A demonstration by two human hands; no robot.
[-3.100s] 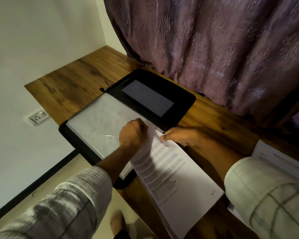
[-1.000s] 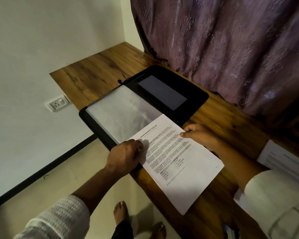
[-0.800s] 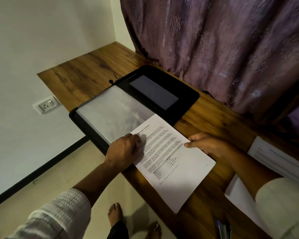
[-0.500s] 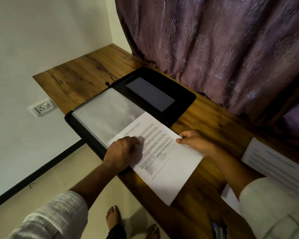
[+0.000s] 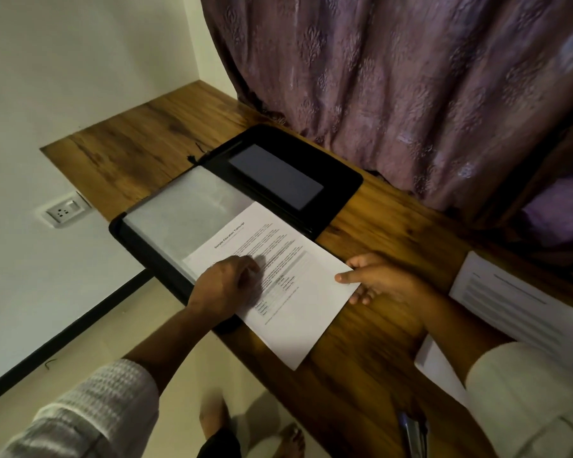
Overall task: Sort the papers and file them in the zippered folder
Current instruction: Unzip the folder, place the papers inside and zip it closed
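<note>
A black zippered folder [image 5: 338, 190] lies open on the wooden desk [image 5: 371, 358]. A clear plastic sleeve [image 5: 182, 209] fills its left half. A printed sheet [image 5: 298, 312] lies slantwise, its top end over the sleeve and its lower end on the desk. My left hand [image 5: 225, 287] rests on the sheet's left edge with fingers curled, pinching it at the folder's near rim. My right hand [image 5: 374, 280] holds the sheet's right edge, thumb on top and fingers beneath.
More printed papers [image 5: 513, 302] lie at the desk's right, partly under my right sleeve. A pen [image 5: 414, 434] lies near the front edge. A purple curtain [image 5: 411, 77] hangs behind the folder. A wall socket [image 5: 63, 211] is at left.
The printed sheet has slid up and left, further over the folder's clear sleeve. Both hands moved along with it and keep their hold on its edges.
</note>
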